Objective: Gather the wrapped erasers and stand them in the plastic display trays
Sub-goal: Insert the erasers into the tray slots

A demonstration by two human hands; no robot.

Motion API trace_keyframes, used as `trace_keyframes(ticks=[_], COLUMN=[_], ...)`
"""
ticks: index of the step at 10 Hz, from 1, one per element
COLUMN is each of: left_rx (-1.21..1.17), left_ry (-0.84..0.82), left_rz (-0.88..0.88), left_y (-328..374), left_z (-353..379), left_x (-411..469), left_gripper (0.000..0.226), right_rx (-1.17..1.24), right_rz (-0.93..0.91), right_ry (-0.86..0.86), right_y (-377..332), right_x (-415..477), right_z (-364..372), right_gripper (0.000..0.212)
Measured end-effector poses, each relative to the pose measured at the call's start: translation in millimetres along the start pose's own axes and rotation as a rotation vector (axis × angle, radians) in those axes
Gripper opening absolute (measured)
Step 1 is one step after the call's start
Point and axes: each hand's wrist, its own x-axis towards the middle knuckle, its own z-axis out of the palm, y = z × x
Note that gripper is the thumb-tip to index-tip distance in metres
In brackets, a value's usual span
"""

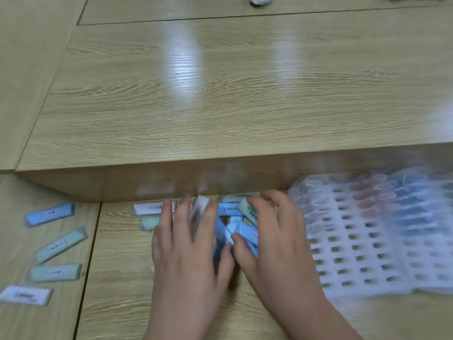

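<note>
Centrally, at the foot of a raised wooden step [147, 184] on the counter [117, 303], a heap of wrapped erasers [229, 223] is enclosed between both hands. The left hand [186, 244] is laid over the heap's left side with fingers spread and nearly straight, pressing down, nothing being gripped. The right hand [272, 241] is cupped round the right side, its fingers bent over the far edge and its thumb set against a blue eraser on the near side.

Within the heap no common direction is kept: blue, green and white bars are crossed at many angles. One white eraser [199, 209] is tipped up between the left fingers, its long axis running away from the person. Just left of those fingers, a white eraser [147, 208] is laid flat along the step, its long axis left to right, with a green eraser [149, 223] beside it.

Well apart on the left, four loose erasers are seen flat, labels up: a blue one [50, 214] and a green one [61, 244] slanted upward to the right, another green one [55, 272] and a white one [25, 294] nearly left to right.

Just right of the right hand, a white plastic tray [355, 244] with rows of slots is placed; erasers in its far rows [389, 200] are blurred.
</note>
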Motion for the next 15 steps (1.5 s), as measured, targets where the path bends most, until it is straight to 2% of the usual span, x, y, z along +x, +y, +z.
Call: trace_keyframes(ticks=[1,2,3,4,5,6,7,8,10,11,12,13,14,15], left_rx=[0.066,0.113,0.099,0.076,0.072,0.091,0.096,0.062,-0.019,-0.082,-0.164,-0.321,-0.596,-0.747], left_ry=[0.017,0.042,0.071,0.099,0.155,0.127,0.062,0.016,0.099,0.132,0.190,0.008,0.123,0.193], left_rz=[0.149,0.191,0.199,0.131,0.019,-0.074,-0.109,-0.223,-0.424,-0.455,-0.397,-0.348,-0.388,-0.290], left_y=[-2,-9,-14,-11,-1,8,12,19,32,34,30,18,14,133], left_z=[5,9,9,8,5,5,9,13,19,22,19,26,41,8], left_x=[10,15,16,16,16,17,16,16,22,27,24,10,-16,-17], left_gripper=[0.046,0.038,0.035,0.044,0.043,0.045,0.034,0.030,0.027,0.024,0.039,0.041,0.030,0.025], right_rx=[-0.231,-0.322,-0.309,-0.243,-0.045,0.094,0.242,0.365,0.597,0.723,0.835,0.845,0.850,0.835], right_rz=[-0.015,-0.003,-0.030,-0.025,-0.024,0.068,0.173,0.273,0.406,0.451,0.488,0.504,0.511,0.502], right_ry=[-0.047,-0.114,-0.124,-0.114,-0.091,-0.038,0.012,0.048,0.154,0.186,0.268,0.332,0.379,0.333], right_y=[0,-1,-3,-2,1,5,13,28,58,80,109,134,160,180], right_x=[1,5,8,9,6,-1,-11,-19,-36,-43,-46,-47,-51,-54], right_z=[-6,-7,-10,-15,-24,-40,-62,-79,-118,-139,-160,-177,-188,-188], right_gripper=[0.047,0.041,0.039,0.041,0.028,0.018,0.019,0.025,0.023,0.023,0.024,0.033,0.019,0.024])
